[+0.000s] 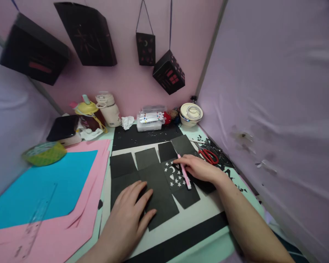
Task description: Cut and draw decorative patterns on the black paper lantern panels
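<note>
Black cut paper [161, 193] with several flaps lies on a white board. One panel has cut-out stars, hearts and a moon [172, 169]. Flat on the paper's left part rests my left hand [131, 212], its fingers spread and holding nothing. My right hand [197, 167] lies over the right part, index finger stretched to the top edge of the star panel. Beneath that hand a pink pen-like tool [184, 171] lies across the panel, touching the fingers; the other fingers are partly hidden, and no grip on the tool is visible.
Red-handled scissors [210, 156] and black scraps lie at the right. Pink sheets [84, 223], a blue sheet [52, 182] and a clear ruler [40, 219] cover the left. Behind stand bottles, a marker box [150, 118] and a lidded bowl [191, 114]. Black paper lanterns [169, 72] hang above.
</note>
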